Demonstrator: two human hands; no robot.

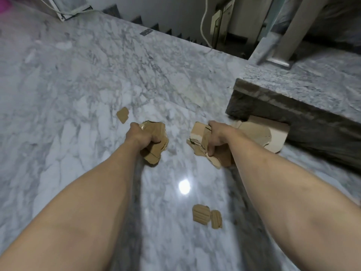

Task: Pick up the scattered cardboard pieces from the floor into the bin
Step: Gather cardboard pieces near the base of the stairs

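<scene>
The left hand [145,136], at centre frame, is curled tight round a stack of cardboard pieces [156,145], brown scraps fanning out below and beyond its fingers. The right hand [216,136], just right of centre, grips a second bundle [203,147], paler and more ragged, thumb low on its near edge. Both forearms reach straight out from the lower corners of the frame, wrists level, hands held above the marble floor [78,94].

Beyond the right hand a larger torn sheet [271,133] lies against the foot of a stone step [293,112]. One small loose scrap [122,115] sits up-left of the left hand; two ribbed scraps [207,215] lie side by side, low and right of centre.

The gathering step looks well along, with both hands loaded. No bin is in view, so the next move likely calls for carrying these loads off to it, then returning for the strays.
</scene>
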